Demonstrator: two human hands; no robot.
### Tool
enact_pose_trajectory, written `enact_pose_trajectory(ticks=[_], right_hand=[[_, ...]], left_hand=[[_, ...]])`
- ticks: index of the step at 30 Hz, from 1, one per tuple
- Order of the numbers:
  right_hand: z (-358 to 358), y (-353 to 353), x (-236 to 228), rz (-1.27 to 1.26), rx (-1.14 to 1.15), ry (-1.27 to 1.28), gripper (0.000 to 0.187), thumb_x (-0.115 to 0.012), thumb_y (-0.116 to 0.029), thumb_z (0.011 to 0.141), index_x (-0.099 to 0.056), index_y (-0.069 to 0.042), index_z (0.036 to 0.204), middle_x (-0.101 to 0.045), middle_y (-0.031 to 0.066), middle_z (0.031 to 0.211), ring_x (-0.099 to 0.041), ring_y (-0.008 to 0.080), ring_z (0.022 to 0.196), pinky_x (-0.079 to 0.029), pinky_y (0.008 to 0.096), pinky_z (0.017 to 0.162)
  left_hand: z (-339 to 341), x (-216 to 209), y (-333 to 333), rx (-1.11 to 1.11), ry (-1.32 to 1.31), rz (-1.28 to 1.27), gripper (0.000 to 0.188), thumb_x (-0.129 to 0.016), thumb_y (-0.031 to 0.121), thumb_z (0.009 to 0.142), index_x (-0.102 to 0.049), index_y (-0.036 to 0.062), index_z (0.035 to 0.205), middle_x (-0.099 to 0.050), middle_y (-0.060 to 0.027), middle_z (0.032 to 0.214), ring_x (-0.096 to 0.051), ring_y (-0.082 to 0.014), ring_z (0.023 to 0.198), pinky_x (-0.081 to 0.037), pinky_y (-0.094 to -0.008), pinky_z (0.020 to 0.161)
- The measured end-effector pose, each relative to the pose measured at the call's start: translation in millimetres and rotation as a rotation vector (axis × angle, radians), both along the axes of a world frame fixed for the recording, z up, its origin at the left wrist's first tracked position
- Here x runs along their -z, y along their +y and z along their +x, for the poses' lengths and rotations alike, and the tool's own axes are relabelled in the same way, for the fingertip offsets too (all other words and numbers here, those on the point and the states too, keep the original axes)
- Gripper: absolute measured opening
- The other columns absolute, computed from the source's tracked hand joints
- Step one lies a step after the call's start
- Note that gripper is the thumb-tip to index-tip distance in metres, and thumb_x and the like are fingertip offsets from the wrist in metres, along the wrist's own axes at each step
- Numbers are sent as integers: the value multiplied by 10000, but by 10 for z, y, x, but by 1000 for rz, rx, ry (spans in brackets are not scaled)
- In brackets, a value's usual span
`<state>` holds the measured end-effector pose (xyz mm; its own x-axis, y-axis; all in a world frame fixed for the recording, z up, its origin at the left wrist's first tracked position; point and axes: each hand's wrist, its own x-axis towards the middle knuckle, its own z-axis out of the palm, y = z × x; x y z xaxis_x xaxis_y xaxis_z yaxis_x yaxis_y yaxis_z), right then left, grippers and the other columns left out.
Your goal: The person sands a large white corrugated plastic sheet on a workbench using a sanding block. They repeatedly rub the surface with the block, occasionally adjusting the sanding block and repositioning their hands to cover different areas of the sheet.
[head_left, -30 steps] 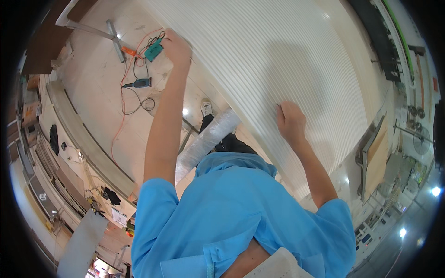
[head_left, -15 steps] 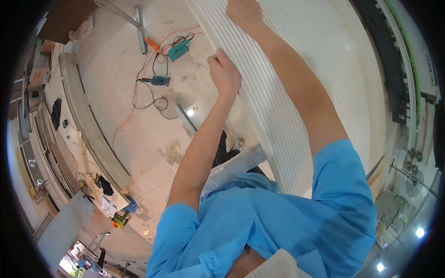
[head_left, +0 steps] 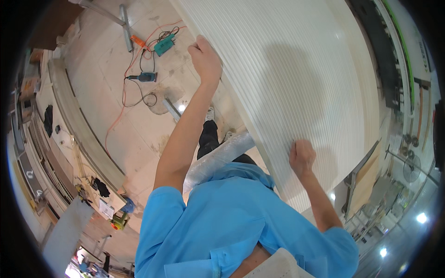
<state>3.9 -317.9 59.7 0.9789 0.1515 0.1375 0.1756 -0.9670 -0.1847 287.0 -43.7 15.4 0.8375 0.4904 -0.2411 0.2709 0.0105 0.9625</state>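
Had the left hand [head_left: 207, 61] curled, grip unclear, at the left edge of a broad white ribbed panel [head_left: 278, 83] above the pale tiled floor [head_left: 143, 132], the right hand [head_left: 303, 156] clenched over its near end, and judged it probably stiff, slick, best held by both long edges.

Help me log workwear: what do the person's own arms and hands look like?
Short, bright-blue sleeves match the shirt and leave the forearms bare. The left hand and right hand wear no gloves, and no watch or bracelet shows.
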Motion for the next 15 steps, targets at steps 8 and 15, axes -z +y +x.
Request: enact_pose_trajectory(ticks=[8,15], right_hand=[[3621,1599,-57,44,-64,-50,135,-591,-115,860,-669,-56,953,-719,187,922,-703,384,903,-557,513,738],[3329,1360,169,38,-41,-40,129,-584,-117,856,-670,-55,930,-715,180,900,-693,384,894,-552,507,746]], left_hand=[[117,93,30,46,4,30,680,-667,470,960,-520,-150,1199,-649,-281,1161,-647,-333,1042,-493,-394,938],[135,118,79,70,-27,-24,656,-705,472,941,-608,-159,1092,-685,-265,1048,-648,-310,964,-509,-388,882]])
